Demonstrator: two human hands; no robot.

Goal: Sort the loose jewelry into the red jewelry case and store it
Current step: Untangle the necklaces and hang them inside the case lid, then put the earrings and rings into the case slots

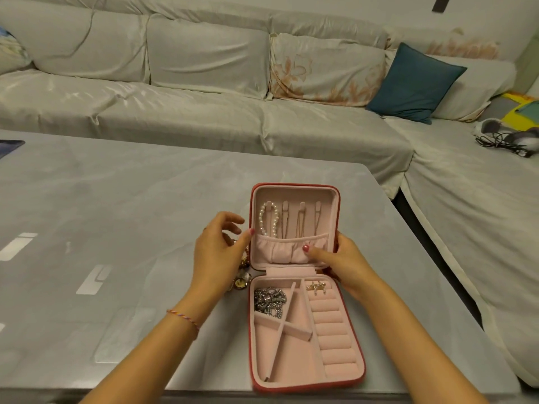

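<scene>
Working across from my left, I find the last loose jewelry [240, 277] on the table [116, 199], a small gold-toned heap just beside the case and mostly hidden behind my left hand [217, 252]. That hand hovers over it with fingers loosely spread, a fingertip touching the lid's left edge and holding nothing. I judge this heap to be what is left to sort; I can make out something like a watch face, little else.

The red jewelry case [303, 287] lies open in front of me. In the lid, a pearl bracelet [268, 218] and thin chains [300, 223] hang from the hooks into the gathered pocket. In the base, a silver chain [268, 300] fills the upper left compartment, and a gold piece [316, 287] sits atop the ring rolls; the other compartments look empty.

My right hand [339, 258] grips the lid's right edge, thumb pressed on the pocket, fingers behind it out of view. Closing and storing the case are not yet done.
</scene>
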